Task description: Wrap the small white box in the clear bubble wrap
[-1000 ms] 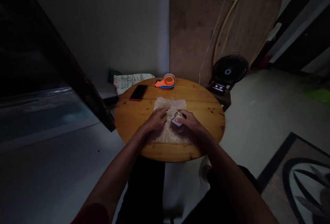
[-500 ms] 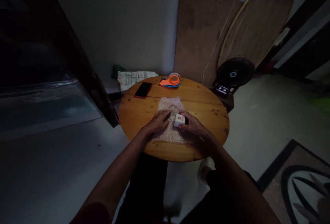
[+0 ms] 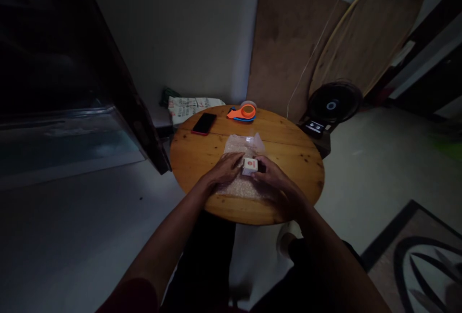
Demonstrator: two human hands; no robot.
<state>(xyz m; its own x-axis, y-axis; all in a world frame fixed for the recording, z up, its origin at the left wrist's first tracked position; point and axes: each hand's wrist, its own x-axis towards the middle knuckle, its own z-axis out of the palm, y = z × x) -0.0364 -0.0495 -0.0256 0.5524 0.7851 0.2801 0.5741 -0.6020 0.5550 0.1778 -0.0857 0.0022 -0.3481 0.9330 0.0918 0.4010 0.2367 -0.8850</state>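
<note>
A small white box (image 3: 250,166) with a red mark on top sits over a sheet of bubble wrap (image 3: 241,189) on the round wooden table. My right hand (image 3: 269,172) grips the box from its right side, thumb in front and fingers behind. My left hand (image 3: 227,168) lies on the bubble wrap just left of the box, its fingers stretched out toward it. Whether the left fingertips touch the box I cannot tell. The far right corner of the wrap stands up a little.
An orange and blue tape dispenser (image 3: 242,112) stands at the table's (image 3: 299,144) far edge. A phone (image 3: 204,123) lies at the far left. Behind the table is a printed white sack (image 3: 195,106); a black fan (image 3: 334,104) stands at the right.
The box has shifted slightly left on the bubble wrap, nearer my left hand. The far edge of the wrap has lifted at its right corner. The view has turned slightly.
</note>
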